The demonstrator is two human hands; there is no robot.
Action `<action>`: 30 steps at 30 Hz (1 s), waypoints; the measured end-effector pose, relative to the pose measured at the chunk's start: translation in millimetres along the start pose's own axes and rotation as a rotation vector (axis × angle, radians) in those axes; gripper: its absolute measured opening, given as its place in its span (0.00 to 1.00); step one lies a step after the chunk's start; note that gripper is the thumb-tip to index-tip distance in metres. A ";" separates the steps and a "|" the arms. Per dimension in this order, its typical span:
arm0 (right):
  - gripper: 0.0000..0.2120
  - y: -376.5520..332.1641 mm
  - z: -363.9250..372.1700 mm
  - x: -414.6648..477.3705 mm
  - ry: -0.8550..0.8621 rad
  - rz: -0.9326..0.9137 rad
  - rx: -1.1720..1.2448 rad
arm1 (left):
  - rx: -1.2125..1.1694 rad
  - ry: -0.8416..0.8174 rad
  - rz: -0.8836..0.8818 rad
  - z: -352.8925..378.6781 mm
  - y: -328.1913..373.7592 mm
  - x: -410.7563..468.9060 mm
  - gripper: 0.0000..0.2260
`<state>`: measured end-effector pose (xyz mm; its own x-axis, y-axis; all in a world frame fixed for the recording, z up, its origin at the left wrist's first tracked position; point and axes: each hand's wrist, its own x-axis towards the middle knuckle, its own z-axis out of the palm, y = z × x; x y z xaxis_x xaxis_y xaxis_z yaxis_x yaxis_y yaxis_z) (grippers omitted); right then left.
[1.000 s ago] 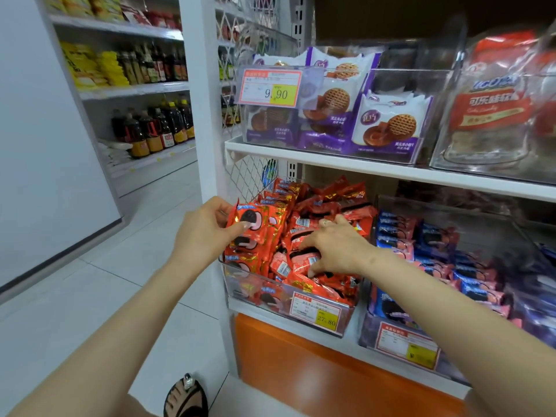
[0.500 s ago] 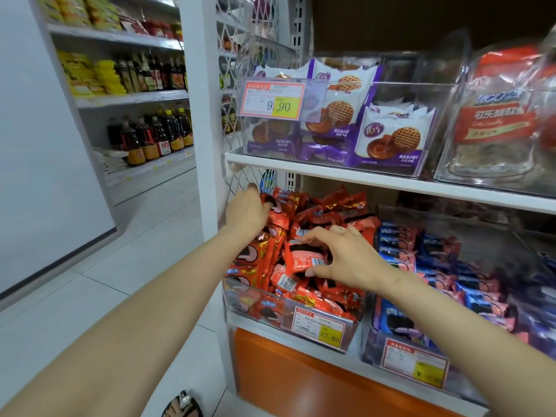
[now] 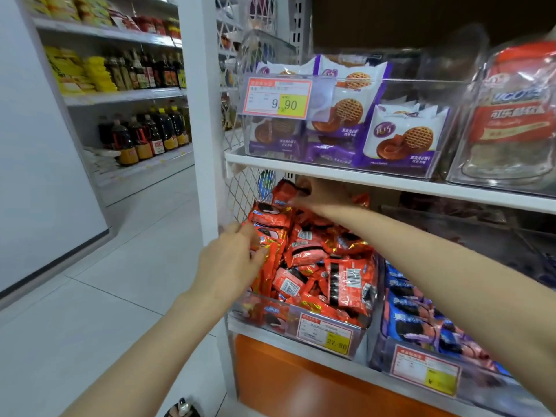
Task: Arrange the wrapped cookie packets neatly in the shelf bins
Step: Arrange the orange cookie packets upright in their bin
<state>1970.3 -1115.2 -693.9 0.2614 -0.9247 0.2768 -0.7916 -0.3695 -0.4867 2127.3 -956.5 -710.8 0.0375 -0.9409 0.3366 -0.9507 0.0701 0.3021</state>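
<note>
Red packets (image 3: 316, 257): glossy crinkled film, metallic glints at the seams (foil-like). Bin (image 3: 240, 311): clear, smooth hard plastic, reflective. Price label (image 3: 325, 334): matt paper. Shelf board (image 3: 391, 182): smooth white painted finish, metal or laminate not determinable. Side mesh (image 3: 240, 194): white-coated wire. Floor (image 3: 120, 281): smooth tiles, low sheen.

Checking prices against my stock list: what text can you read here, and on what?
"9.90": upper price tag, on the bin of purple packets.
"27.80": lower price tag, on the bin of red packets.
Right price tag, on the bin of blue packets: blurred, unreadable.
Packet brands and bottle labels: too blurred.
</note>
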 end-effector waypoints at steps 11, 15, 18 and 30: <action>0.13 6.8 -1.7 14.4 -0.184 -0.187 0.054 | -0.037 0.020 0.086 6.6 -6.0 -4.0 0.08; 0.14 16.0 -23.3 -31.3 -0.503 -0.205 -0.185 | -0.052 0.020 0.065 6.1 -4.5 0.7 0.07; 0.27 14.4 -13.5 -47.6 -0.529 -0.302 -0.549 | -0.043 0.003 0.051 10.1 -3.0 3.7 0.07; 0.23 -5.8 -42.1 -58.4 -0.539 -0.148 0.117 | -0.243 0.084 0.184 16.7 -0.8 8.0 0.28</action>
<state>1936.4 -1055.1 -672.4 0.6343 -0.7669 -0.0978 -0.6663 -0.4781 -0.5723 2123.2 -969.6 -723.2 -0.0929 -0.8752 0.4748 -0.8429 0.3229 0.4304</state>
